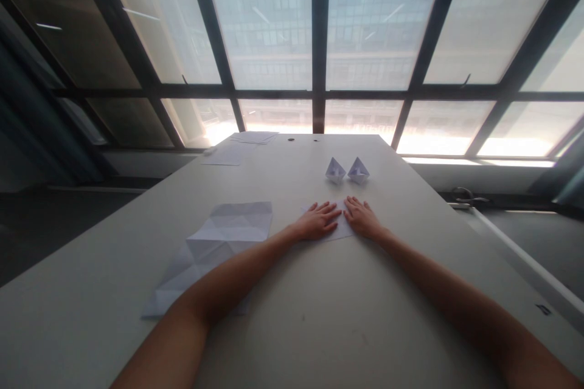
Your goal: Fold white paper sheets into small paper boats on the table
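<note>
A white sheet of paper (340,230) lies flat on the table, partly covered by both hands. My left hand (318,220) rests palm down on its left part, fingers spread and pointing right. On its right part lies my right hand (362,217), also palm down, with the fingers apart. Neither hand grips anything. Just beyond them stand two folded paper shapes, the left one (335,171) close beside the right one (358,171). A large creased sheet (219,249) is spread out to the left, partly hidden by my left forearm.
The white table (292,328) stretches away toward tall windows. Flat paper sheets (228,153) lie at its far left. Two small dark spots show near the far edge. Beyond the table's right edge is a pale rail (524,249) with a cable near its far end.
</note>
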### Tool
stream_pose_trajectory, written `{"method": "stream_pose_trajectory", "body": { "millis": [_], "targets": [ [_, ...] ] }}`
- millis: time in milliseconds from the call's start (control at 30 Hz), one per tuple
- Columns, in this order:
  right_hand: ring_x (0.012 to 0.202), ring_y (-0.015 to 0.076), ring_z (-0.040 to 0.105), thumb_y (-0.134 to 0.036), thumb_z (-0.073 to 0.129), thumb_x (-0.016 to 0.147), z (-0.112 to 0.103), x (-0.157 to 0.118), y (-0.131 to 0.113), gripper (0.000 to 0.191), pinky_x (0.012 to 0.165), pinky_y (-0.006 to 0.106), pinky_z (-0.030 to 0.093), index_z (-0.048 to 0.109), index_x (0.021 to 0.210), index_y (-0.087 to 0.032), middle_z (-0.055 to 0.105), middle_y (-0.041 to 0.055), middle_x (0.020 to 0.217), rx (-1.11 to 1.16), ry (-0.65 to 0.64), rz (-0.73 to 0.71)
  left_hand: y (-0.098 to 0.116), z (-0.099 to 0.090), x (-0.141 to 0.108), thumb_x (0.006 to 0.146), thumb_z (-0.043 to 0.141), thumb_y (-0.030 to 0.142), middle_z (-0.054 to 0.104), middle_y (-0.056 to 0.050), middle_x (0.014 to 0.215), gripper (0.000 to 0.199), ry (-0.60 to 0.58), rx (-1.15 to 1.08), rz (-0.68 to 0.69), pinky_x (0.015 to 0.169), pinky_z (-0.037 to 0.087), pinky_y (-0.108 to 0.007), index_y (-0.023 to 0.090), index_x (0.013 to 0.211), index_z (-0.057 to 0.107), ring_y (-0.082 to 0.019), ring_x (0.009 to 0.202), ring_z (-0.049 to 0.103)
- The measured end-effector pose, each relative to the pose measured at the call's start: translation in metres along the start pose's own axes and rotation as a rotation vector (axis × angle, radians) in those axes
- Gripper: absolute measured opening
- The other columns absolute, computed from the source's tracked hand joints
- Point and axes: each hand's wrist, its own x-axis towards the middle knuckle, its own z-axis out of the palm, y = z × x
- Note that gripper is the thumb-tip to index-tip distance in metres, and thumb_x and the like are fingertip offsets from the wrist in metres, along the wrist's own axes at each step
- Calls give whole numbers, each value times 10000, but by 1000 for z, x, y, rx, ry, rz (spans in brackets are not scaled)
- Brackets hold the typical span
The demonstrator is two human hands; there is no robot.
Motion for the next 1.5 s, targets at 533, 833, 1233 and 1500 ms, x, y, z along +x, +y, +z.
{"method": "stream_pose_trajectory", "body": {
  "millis": [533,833,1233,1500],
  "targets": [
    [1498,238,203,-284,323,968,-5,-6,-9,607,1200,500,138,289,1552,-124,277,112,1609,-8,-112,-134,-1,-4,1,1009,403,471,262,-9,1619,525,-27,-29,71,1196,142,-537,348,1516,347,-241,1497,218],
    [1483,271,238,-309,354,969,0,-5,-11,583,1188,537,153,353,1526,-136,296,127,1602,-53,-72,-47,2,4,4,1013,309,457,289,-96,1606,586,14,40,-212,1198,157,-533,193,1535,303,-255,1491,229],
    [1489,280,216,-347,360,994,2,-9,-17,553,1186,543,126,375,1515,-163,307,140,1598,-2,-53,-65,-10,3,3,1023,261,493,234,-42,1628,589,-32,27,-153,1201,124,-544,251,1560,254,-250,1506,180],
    [1243,303,532,-328,491,940,2,3,10,495,1095,425,359,541,1363,-77,600,200,1321,134,250,152,-9,1,2,1029,243,496,230,-30,1629,579,-39,26,-140,1196,134,-556,252,1552,282,-267,1506,175]
  ]
}}
